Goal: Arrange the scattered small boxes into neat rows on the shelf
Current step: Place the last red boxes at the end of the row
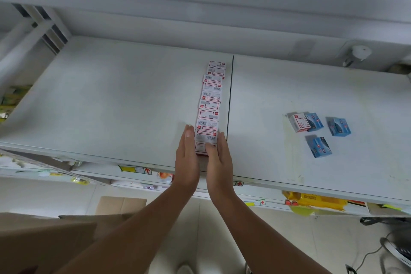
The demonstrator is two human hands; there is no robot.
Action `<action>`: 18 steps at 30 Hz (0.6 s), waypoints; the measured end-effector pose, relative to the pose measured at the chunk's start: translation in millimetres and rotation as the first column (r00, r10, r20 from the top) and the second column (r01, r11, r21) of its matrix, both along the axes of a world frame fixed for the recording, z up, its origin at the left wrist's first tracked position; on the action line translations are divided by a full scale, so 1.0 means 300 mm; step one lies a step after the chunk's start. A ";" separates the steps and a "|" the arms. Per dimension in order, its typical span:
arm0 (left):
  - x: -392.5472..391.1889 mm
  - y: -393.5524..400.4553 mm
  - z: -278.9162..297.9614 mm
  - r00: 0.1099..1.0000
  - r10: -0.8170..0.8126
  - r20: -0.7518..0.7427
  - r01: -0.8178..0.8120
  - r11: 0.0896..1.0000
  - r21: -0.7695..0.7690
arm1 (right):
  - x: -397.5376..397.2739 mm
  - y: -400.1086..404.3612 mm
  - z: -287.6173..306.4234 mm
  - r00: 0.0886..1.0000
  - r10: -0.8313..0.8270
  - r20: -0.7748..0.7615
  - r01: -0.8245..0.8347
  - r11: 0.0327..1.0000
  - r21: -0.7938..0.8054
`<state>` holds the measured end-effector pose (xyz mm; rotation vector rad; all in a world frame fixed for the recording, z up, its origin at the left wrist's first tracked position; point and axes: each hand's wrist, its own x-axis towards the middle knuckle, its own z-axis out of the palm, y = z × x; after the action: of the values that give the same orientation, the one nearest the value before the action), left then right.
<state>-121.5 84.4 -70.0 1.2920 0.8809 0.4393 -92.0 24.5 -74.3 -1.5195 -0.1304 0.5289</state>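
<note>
A straight row of several white-and-red small boxes [211, 104] runs front to back on the white shelf [111, 100], just left of the shelf's dividing seam. My left hand [188, 158] lies flat against the left side of the nearest boxes, fingers straight. On the right side my right hand [219, 160] presses likewise, its thumb resting on top of the front box. To the right lie one loose white-and-red box [299, 122] and three scattered blue boxes [314, 120], [339, 126], [320, 147].
A white round fitting [359, 54] is mounted on the back wall at right. Below the shelf edge are lower shelves with yellow packets [315, 201] and price labels. A brown cardboard carton [44, 240] stands at the lower left on the floor.
</note>
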 end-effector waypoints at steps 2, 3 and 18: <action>0.011 0.008 -0.015 1.000 -0.002 -0.004 0.002 1.000 0.011 | 0.005 0.001 -0.001 1.000 0.001 0.004 -0.001 1.000 -0.002; 0.018 0.011 -0.019 1.000 -0.005 -0.006 0.005 1.000 0.010 | 0.009 0.004 -0.002 1.000 -0.002 0.006 0.002 1.000 -0.006; 0.070 0.053 -0.018 0.999 -0.043 -0.030 0.044 0.999 0.016 | 0.077 0.012 0.011 1.000 0.003 0.007 -0.003 0.999 -0.034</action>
<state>-100.6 100.2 -75.3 1.3340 0.8739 0.3949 -68.8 28.2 -71.1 -1.5541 -0.1296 0.5304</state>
